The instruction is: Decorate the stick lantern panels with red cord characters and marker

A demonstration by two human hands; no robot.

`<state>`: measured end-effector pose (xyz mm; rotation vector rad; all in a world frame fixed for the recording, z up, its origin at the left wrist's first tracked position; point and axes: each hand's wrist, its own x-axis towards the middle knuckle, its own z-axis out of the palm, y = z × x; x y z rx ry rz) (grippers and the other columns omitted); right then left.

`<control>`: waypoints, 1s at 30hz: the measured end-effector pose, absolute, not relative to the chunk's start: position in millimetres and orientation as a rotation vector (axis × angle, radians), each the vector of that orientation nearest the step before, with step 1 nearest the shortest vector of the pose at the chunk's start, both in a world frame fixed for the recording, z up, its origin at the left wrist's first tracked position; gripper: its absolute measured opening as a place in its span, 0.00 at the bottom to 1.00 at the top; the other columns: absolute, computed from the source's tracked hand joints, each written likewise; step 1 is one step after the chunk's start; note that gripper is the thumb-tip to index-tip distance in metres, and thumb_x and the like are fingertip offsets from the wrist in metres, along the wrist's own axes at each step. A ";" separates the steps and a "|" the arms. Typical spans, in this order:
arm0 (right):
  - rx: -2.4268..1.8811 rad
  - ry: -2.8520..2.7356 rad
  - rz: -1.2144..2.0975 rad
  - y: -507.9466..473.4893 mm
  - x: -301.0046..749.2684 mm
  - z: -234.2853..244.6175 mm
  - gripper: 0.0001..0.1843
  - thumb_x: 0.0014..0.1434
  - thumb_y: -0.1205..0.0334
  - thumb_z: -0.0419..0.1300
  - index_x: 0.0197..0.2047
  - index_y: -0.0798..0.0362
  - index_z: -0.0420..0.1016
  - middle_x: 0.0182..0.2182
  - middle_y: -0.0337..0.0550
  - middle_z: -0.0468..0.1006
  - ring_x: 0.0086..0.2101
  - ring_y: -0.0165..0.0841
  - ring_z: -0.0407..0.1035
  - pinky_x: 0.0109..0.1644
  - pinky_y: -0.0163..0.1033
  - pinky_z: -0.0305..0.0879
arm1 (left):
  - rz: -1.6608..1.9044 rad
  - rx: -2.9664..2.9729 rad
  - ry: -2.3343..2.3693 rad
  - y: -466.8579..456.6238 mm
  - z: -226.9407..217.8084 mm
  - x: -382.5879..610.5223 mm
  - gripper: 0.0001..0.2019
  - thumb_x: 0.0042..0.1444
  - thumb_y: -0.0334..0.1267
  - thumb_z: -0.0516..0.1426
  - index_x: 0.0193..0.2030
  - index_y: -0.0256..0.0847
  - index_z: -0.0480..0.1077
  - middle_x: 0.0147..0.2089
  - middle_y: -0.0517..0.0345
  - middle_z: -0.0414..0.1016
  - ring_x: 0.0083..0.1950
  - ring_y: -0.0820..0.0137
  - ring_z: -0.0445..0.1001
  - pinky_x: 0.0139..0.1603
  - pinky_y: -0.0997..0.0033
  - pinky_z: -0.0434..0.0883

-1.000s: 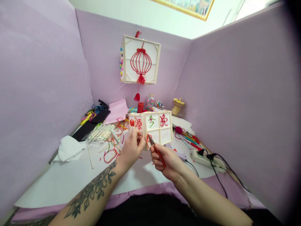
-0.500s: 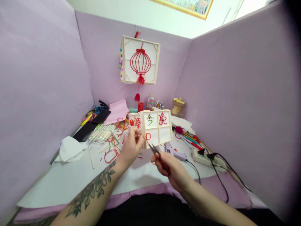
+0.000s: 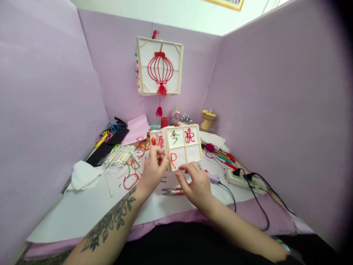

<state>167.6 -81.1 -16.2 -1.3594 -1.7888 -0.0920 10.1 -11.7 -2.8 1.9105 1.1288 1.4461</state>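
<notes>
Centre frame: the left hand [image 3: 153,170] pinches the lantern box [image 3: 180,145] by its lower left corner. The right hand [image 3: 196,184], fingers loosely spread and empty, touches its bottom edge. Scissors [image 3: 171,191] lie on the worktop [image 3: 82,209] below. Seating the red cord [image 3: 173,160] likely needs a steady box.

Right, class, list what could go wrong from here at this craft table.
The snips lie between the left hand and right hand; a lowered wrist could hit the blades. The glue gun cord beside the right hand could snag. The left hand pinches the lantern by one corner; it might slip.
</notes>
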 end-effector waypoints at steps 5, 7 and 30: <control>-1.464 -1.786 -0.201 -66.8 151.0 -4.7 0.09 0.63 0.57 0.55 0.37 0.51 0.72 0.32 0.45 0.75 0.32 0.35 0.68 0.35 0.38 0.57 | 1.436 1.925 1.117 -11.2 -4.5 9.5 0.06 0.58 0.35 0.53 0.38 0.43 0.56 0.27 0.68 0.63 0.25 0.77 0.65 0.26 0.78 0.62; -1.447 -1.797 -0.204 -65.1 149.2 -5.3 0.08 0.63 0.59 0.54 0.36 0.51 0.72 0.31 0.44 0.75 0.31 0.34 0.68 0.34 0.38 0.56 | 1.439 1.921 1.111 -11.3 -4.4 9.9 0.07 0.58 0.35 0.53 0.38 0.43 0.56 0.27 0.68 0.63 0.25 0.77 0.65 0.26 0.77 0.63; -1.524 -2.324 0.239 -98.9 175.3 -49.4 0.08 0.57 0.67 0.59 0.42 0.54 0.70 0.39 0.48 0.75 0.41 0.40 0.69 0.43 0.41 0.62 | 1.430 1.912 1.110 -11.7 -3.0 9.9 0.07 0.59 0.37 0.53 0.38 0.43 0.56 0.26 0.69 0.63 0.25 0.77 0.64 0.25 0.79 0.62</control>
